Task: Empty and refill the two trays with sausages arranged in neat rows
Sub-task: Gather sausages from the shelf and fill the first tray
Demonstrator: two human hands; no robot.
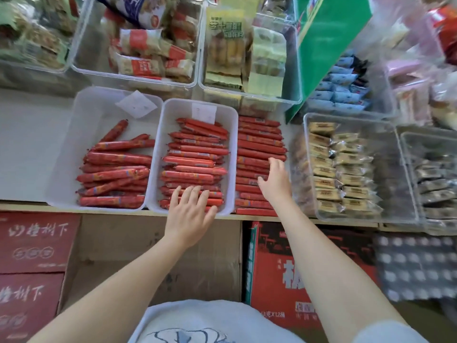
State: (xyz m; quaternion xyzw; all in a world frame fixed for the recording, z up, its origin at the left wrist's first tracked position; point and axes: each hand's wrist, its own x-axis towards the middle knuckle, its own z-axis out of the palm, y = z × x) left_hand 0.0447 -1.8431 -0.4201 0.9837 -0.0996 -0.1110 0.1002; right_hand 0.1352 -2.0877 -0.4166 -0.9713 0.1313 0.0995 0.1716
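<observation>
where the right hand [275, 180] covers the loose sausage stack [259, 147] right of the middle tray [231, 134], its fingertips are hidden and its grip cannot be told. the left hand [189, 210] lies flat, fingers spread, on the sausages [195, 159] at the middle tray's near end, holding nothing. two white trays are seen: left of the middle tray, the left tray [74, 134] holds untidy sausages [115, 169]. exact sausage counts are unreadable.

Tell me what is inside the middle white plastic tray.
The middle white plastic tray holds red-wrapped sausages stacked crosswise and a paper slip at the back. The left hand covers the front ones; lower layers are hidden.
</observation>
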